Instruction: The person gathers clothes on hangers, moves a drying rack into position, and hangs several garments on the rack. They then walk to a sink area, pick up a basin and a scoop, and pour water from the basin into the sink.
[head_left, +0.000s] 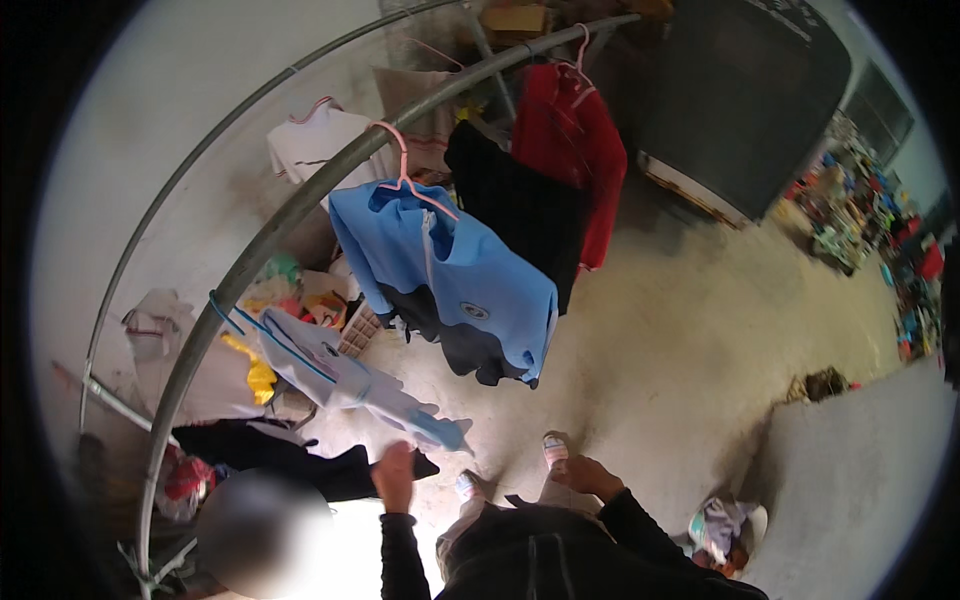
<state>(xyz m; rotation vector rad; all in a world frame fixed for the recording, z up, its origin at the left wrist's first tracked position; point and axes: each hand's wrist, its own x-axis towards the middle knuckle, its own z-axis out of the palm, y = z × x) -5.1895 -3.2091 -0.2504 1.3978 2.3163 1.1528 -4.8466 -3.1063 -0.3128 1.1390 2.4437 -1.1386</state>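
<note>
A blue and dark grey zip jacket (480, 277) hangs from a pink hanger (405, 169) on the metal rail (300, 202). Behind it hang a black garment (517, 210) and a red jacket (574, 150). Nearer to me, a pale garment with a blue end (352, 379) hangs on a blue hanger. My left hand (394, 472) is raised beside a black garment (300, 469) at the lower left; whether it touches the cloth is unclear. My right hand (585, 478) is low in front of my legs, its fingers curled, and I cannot tell whether it holds anything.
A second thin rail (180, 161) runs along the wall. A large dark cabinet-like object (735, 97) stands at the upper right, with a heap of mixed items (847, 202) beyond it. A container with cloth (724, 525) sits at the lower right. A plastic basket (360, 330) is under the rail.
</note>
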